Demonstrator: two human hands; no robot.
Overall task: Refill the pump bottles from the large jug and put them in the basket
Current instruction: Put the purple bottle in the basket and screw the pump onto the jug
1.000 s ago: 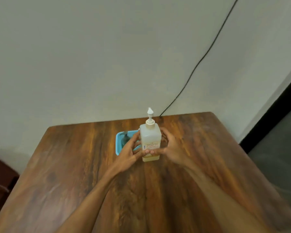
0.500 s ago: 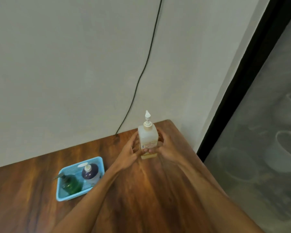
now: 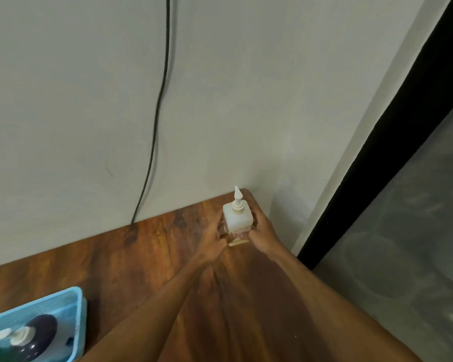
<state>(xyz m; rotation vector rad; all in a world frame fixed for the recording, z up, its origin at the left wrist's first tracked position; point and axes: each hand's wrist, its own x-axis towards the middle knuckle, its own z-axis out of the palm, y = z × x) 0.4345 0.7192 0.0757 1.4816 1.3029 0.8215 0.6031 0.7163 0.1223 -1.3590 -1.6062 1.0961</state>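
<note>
Our left grip and our right grip both hold the square, see-through plastic pump bottle with the cream pump top. The fingers curl round its lower half, one grip on each side. Our right fingertips lie across the front, just under the label.

The bottle is straight up, right by the far right corner of the brown wooden counter. We cannot tell if its bottom sits on the wood or hangs just over it. A bit of yellow shows near the bottom, so we think it needs more soap.

To do this step well, we should hold the bottle low and straight, so nothing spills. We should not press the pump. The counter's edge is near, so we should set the bottle down a little further in. Then one grip can hold the body while the other twists the pump top off. The large jug is not in view.

The light blue plastic basket is well apart, at the near left. A round dark purple pump bottle with a white top lies in it.

The label has small marks on it, but they are too tiny to read. We see no brand name.
</note>
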